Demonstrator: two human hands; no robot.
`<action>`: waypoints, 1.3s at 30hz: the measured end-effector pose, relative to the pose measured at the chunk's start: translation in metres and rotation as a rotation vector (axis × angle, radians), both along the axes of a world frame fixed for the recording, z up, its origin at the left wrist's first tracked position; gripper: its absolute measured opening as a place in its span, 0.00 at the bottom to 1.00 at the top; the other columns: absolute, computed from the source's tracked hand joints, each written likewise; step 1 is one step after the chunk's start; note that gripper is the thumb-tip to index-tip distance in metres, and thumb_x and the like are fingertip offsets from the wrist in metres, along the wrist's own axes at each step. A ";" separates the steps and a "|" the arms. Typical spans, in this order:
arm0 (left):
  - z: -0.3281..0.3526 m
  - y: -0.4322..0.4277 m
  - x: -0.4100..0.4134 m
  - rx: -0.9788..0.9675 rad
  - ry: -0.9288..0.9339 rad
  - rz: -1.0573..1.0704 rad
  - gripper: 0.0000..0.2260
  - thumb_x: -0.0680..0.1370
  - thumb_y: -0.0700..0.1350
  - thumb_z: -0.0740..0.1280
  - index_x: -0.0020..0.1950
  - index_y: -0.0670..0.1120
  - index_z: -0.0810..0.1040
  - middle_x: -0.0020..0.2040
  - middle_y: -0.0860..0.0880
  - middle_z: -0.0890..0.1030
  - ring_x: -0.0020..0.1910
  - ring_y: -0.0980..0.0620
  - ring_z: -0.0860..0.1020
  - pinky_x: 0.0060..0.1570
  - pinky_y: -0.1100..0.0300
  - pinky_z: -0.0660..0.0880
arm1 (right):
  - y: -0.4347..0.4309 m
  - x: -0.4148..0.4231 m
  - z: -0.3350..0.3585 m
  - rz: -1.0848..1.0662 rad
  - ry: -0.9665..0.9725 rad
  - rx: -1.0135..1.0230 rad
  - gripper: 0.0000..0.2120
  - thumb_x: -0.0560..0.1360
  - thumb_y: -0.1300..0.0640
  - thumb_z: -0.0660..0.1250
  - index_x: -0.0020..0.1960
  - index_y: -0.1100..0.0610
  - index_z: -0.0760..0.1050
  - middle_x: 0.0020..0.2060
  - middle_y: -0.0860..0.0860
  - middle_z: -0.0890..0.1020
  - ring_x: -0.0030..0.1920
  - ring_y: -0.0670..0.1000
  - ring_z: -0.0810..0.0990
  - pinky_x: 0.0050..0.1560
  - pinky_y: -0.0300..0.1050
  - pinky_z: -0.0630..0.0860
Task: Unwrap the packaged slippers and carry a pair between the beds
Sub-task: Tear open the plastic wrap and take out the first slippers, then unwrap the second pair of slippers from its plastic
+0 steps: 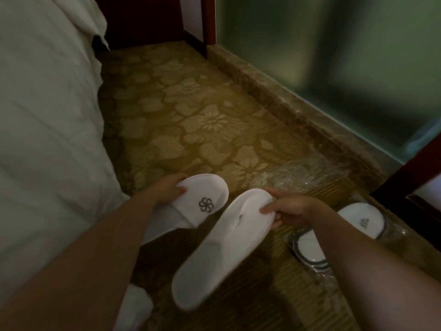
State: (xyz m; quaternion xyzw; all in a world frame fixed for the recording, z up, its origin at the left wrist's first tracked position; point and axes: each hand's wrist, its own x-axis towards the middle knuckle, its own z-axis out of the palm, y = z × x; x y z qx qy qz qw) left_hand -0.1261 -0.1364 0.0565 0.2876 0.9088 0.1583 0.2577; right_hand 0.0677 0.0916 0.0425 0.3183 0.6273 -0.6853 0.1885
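Two white unwrapped slippers are held above the patterned carpet. My left hand (168,189) grips the toe end of the slipper with a dark flower logo (202,199), logo side up. My right hand (288,209) pinches the toe edge of the other slipper (214,254), which hangs tilted with its heel toward me. A further pair of slippers in clear plastic wrap (358,223) lies on the floor at the right, partly hidden by my right forearm. An empty crumpled clear wrapper (307,180) lies on the carpet beyond my right hand.
A bed with white bedding (47,127) fills the left side. A stone sill (286,96) and a frosted glass wall (334,56) run along the right. Dark red wooden furniture (405,187) stands at right. Carpet (191,103) stretches ahead between them.
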 end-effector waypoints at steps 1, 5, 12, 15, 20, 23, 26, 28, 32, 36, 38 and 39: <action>-0.004 -0.002 -0.004 -0.024 -0.004 -0.020 0.20 0.80 0.44 0.60 0.73 0.44 0.67 0.70 0.42 0.71 0.67 0.43 0.70 0.64 0.54 0.67 | -0.003 -0.002 -0.003 0.040 -0.034 0.001 0.23 0.74 0.68 0.64 0.66 0.53 0.68 0.47 0.59 0.76 0.37 0.53 0.76 0.32 0.45 0.79; -0.025 -0.003 -0.015 -0.079 -0.025 -0.075 0.20 0.80 0.41 0.60 0.72 0.42 0.68 0.71 0.42 0.71 0.68 0.43 0.70 0.66 0.52 0.67 | -0.014 -0.010 -0.020 0.093 -0.171 0.058 0.17 0.75 0.63 0.66 0.64 0.57 0.70 0.52 0.56 0.78 0.55 0.58 0.78 0.57 0.55 0.76; -0.064 0.004 -0.028 -0.099 -0.064 -0.081 0.19 0.80 0.41 0.59 0.72 0.44 0.69 0.72 0.42 0.70 0.69 0.42 0.69 0.66 0.52 0.66 | -0.024 -0.009 -0.053 0.179 -0.315 0.075 0.21 0.77 0.60 0.64 0.69 0.59 0.67 0.59 0.58 0.76 0.57 0.57 0.77 0.51 0.49 0.78; -0.078 0.005 -0.031 -0.097 -0.077 -0.082 0.19 0.80 0.41 0.59 0.72 0.45 0.69 0.71 0.42 0.71 0.68 0.42 0.70 0.66 0.50 0.67 | -0.026 -0.009 -0.069 0.178 -0.310 0.032 0.23 0.77 0.61 0.64 0.71 0.59 0.65 0.64 0.59 0.75 0.62 0.59 0.76 0.57 0.53 0.76; -0.095 0.005 -0.035 -0.126 -0.033 -0.053 0.19 0.80 0.40 0.58 0.72 0.43 0.68 0.71 0.41 0.70 0.68 0.41 0.69 0.66 0.50 0.67 | -0.033 -0.015 -0.081 0.226 -0.337 -0.019 0.24 0.77 0.59 0.65 0.72 0.59 0.65 0.62 0.58 0.75 0.55 0.55 0.77 0.51 0.47 0.77; -0.104 0.003 -0.033 -0.189 -0.008 -0.033 0.22 0.80 0.39 0.59 0.74 0.43 0.65 0.73 0.40 0.67 0.71 0.41 0.67 0.68 0.51 0.64 | -0.039 -0.021 -0.088 0.303 -0.371 0.036 0.24 0.77 0.57 0.65 0.71 0.59 0.64 0.63 0.60 0.76 0.51 0.55 0.80 0.56 0.51 0.78; -0.108 -0.001 -0.035 -0.230 -0.055 -0.063 0.28 0.78 0.43 0.64 0.77 0.44 0.59 0.75 0.40 0.63 0.73 0.41 0.64 0.71 0.50 0.63 | -0.044 -0.026 -0.093 0.427 -0.372 0.255 0.25 0.76 0.53 0.67 0.69 0.62 0.67 0.54 0.60 0.80 0.35 0.50 0.82 0.44 0.47 0.81; -0.107 -0.002 -0.036 -0.234 -0.105 -0.075 0.30 0.78 0.47 0.65 0.77 0.43 0.58 0.76 0.41 0.62 0.74 0.42 0.63 0.72 0.50 0.62 | -0.047 -0.027 -0.095 0.445 -0.361 0.338 0.25 0.75 0.53 0.67 0.68 0.63 0.68 0.52 0.61 0.80 0.30 0.49 0.80 0.39 0.46 0.81; -0.106 0.005 -0.030 -0.269 -0.116 -0.101 0.31 0.78 0.51 0.64 0.77 0.42 0.56 0.77 0.41 0.59 0.75 0.42 0.60 0.73 0.50 0.59 | -0.050 -0.027 -0.096 0.480 -0.327 0.497 0.26 0.76 0.51 0.67 0.68 0.65 0.67 0.59 0.66 0.78 0.44 0.61 0.82 0.48 0.56 0.79; -0.100 0.021 -0.020 -0.277 -0.049 -0.132 0.31 0.78 0.52 0.63 0.77 0.43 0.56 0.77 0.41 0.59 0.75 0.43 0.60 0.73 0.51 0.59 | -0.050 -0.028 -0.087 0.499 -0.246 0.727 0.24 0.78 0.49 0.61 0.69 0.62 0.67 0.64 0.63 0.75 0.61 0.62 0.77 0.57 0.54 0.73; -0.092 0.034 -0.011 -0.270 -0.002 -0.177 0.30 0.78 0.53 0.62 0.77 0.44 0.57 0.77 0.42 0.59 0.75 0.43 0.60 0.72 0.52 0.59 | -0.044 -0.028 -0.077 0.411 -0.198 0.745 0.22 0.79 0.50 0.60 0.67 0.62 0.70 0.63 0.63 0.77 0.61 0.61 0.77 0.58 0.51 0.73; -0.087 0.041 -0.006 -0.263 0.016 -0.209 0.29 0.79 0.53 0.62 0.77 0.44 0.58 0.77 0.42 0.60 0.75 0.44 0.61 0.72 0.53 0.60 | -0.039 -0.027 -0.072 0.360 -0.175 0.744 0.20 0.79 0.51 0.59 0.65 0.62 0.72 0.61 0.63 0.78 0.60 0.61 0.78 0.57 0.49 0.73</action>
